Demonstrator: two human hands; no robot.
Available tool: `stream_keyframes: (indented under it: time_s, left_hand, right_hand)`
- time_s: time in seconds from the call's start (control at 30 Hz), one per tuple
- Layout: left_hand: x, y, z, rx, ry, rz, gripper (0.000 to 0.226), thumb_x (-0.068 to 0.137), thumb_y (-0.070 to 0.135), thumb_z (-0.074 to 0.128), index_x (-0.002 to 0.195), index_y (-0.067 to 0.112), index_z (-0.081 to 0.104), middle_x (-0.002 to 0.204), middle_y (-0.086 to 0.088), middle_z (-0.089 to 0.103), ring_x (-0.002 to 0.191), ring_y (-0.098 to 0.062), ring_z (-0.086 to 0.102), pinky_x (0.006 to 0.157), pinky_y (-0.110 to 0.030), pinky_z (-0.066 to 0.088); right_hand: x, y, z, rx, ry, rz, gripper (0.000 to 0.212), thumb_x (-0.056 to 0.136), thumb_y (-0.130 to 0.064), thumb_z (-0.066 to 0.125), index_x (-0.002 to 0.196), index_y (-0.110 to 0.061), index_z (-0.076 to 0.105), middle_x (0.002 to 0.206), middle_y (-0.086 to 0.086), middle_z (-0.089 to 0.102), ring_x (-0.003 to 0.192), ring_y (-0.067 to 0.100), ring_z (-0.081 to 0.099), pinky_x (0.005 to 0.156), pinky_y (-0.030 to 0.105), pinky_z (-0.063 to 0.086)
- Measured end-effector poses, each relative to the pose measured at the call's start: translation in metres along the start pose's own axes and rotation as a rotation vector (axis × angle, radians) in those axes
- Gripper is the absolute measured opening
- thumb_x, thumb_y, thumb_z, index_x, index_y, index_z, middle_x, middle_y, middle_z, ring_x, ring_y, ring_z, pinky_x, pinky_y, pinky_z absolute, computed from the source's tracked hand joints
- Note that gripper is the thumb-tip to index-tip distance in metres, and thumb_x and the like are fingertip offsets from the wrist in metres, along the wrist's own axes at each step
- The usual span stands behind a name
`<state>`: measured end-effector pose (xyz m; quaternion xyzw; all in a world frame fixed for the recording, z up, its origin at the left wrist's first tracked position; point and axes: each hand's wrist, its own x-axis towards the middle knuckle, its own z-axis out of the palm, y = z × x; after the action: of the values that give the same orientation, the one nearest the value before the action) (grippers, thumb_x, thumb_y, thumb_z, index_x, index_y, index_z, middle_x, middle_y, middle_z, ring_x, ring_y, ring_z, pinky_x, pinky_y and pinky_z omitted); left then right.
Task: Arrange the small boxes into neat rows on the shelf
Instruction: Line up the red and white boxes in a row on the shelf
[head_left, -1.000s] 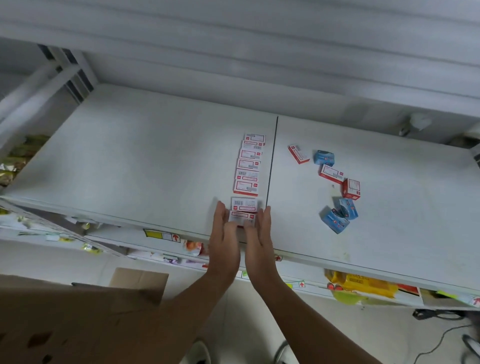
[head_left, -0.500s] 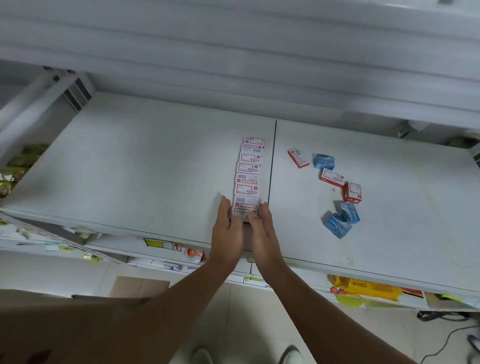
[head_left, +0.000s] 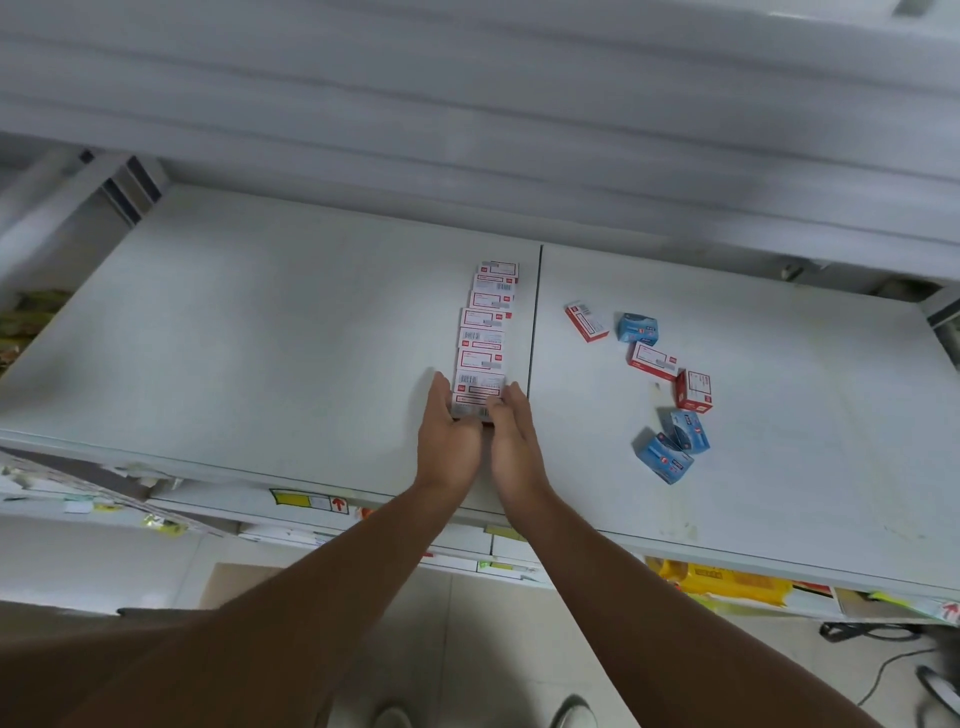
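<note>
Head view is showing the row of red-and-white boxes (head_left: 485, 338) packed tighter than a second ago — the gap that was splitting off the two nearest boxes is gone, and the column is now running unbroken along the left side of the shelf seam (head_left: 534, 332). Both hands are sitting further onto the shelf (head_left: 260, 338) than before. The left hand (head_left: 448, 436) and right hand (head_left: 511, 441) are lying flat and edge-on, fingers straight, pressing against the two sides of the nearest box (head_left: 474, 408) at the front end of the row; neither grip is closing around it, the palms are simply squeezing it between them. To the right of the seam, loose boxes are lying scattered — three red-and-white ones (head_left: 652, 359) and three blue ones (head_left: 638, 328), well apart from the hands. Two of the blue boxes (head_left: 675, 447) are touching each other at the near end of that scatter.
</note>
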<state>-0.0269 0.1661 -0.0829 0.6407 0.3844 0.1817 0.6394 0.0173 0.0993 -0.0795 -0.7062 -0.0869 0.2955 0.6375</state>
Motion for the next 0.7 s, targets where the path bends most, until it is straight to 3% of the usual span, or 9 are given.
stream_keyframes:
  time_s: [0.1, 0.2, 0.33, 0.4, 0.5, 0.57, 0.7]
  left_hand:
    - [0.008, 0.004, 0.005, 0.028, 0.008, -0.025, 0.045, 0.108, 0.014, 0.051, 0.151, 0.026, 0.048, 0.137, 0.005, 0.066, 0.121, -0.015, 0.067, 0.095, -0.017, 0.054]
    - [0.013, 0.006, 0.007, 0.043, -0.006, -0.037, 0.052, 0.109, 0.019, 0.051, 0.159, 0.028, 0.040, 0.144, 0.003, 0.063, 0.128, -0.019, 0.065, 0.107, -0.030, 0.054]
    - [0.013, 0.016, 0.004, 0.067, -0.009, -0.047, 0.045, 0.110, 0.020, 0.043, 0.155, 0.024, 0.044, 0.144, 0.003, 0.062, 0.130, -0.018, 0.062, 0.113, -0.037, 0.051]
    - [0.011, 0.016, -0.004, 0.101, -0.020, -0.055, 0.041, 0.110, 0.022, 0.039, 0.150, 0.021, 0.047, 0.140, 0.004, 0.063, 0.127, -0.017, 0.062, 0.112, -0.035, 0.050]
    - [0.004, 0.018, -0.021, 0.183, -0.018, -0.051, 0.046, 0.109, 0.029, 0.038, 0.152, 0.018, 0.047, 0.149, -0.002, 0.058, 0.136, -0.023, 0.056, 0.121, -0.040, 0.041]
    - [-0.006, 0.023, -0.033, 0.295, -0.031, -0.021, 0.046, 0.112, 0.028, 0.037, 0.157, 0.018, 0.044, 0.157, -0.001, 0.051, 0.145, -0.022, 0.048, 0.120, -0.031, 0.031]
    - [-0.027, 0.041, -0.049, 0.497, -0.075, 0.097, 0.047, 0.113, 0.034, 0.042, 0.159, 0.023, 0.042, 0.162, 0.000, 0.046, 0.148, -0.024, 0.045, 0.121, -0.039, 0.034]
  right_hand:
    - [0.009, -0.005, -0.001, 0.001, 0.007, 0.015, 0.037, 0.109, -0.033, 0.038, 0.142, -0.032, 0.055, 0.139, -0.005, 0.062, 0.121, 0.003, 0.063, 0.104, 0.024, 0.049]
    - [0.016, -0.009, -0.001, -0.007, 0.005, 0.033, 0.035, 0.110, -0.029, 0.038, 0.139, -0.032, 0.056, 0.137, -0.004, 0.063, 0.120, 0.005, 0.063, 0.103, 0.026, 0.050]
    - [0.019, -0.016, -0.012, 0.002, 0.002, 0.056, 0.022, 0.113, -0.028, 0.037, 0.127, -0.038, 0.049, 0.120, -0.023, 0.059, 0.102, -0.019, 0.054, 0.085, 0.004, 0.039]
    - [0.017, -0.018, -0.019, -0.026, 0.005, 0.068, 0.022, 0.112, -0.040, 0.037, 0.130, -0.036, 0.049, 0.122, -0.024, 0.058, 0.107, -0.016, 0.053, 0.095, 0.012, 0.038]
    - [0.007, -0.021, -0.035, -0.055, 0.026, 0.109, 0.047, 0.100, -0.064, 0.041, 0.135, -0.034, 0.051, 0.133, -0.015, 0.059, 0.123, 0.006, 0.055, 0.107, 0.031, 0.040]
    - [0.001, -0.021, -0.054, -0.109, 0.040, 0.100, 0.057, 0.091, -0.071, 0.043, 0.135, -0.036, 0.052, 0.137, -0.014, 0.059, 0.130, 0.012, 0.053, 0.111, 0.039, 0.040]
    - [-0.024, -0.043, -0.102, -0.267, 0.005, 0.057, 0.034, 0.095, -0.061, 0.048, 0.121, -0.045, 0.064, 0.126, -0.021, 0.064, 0.126, 0.011, 0.059, 0.113, 0.042, 0.045]
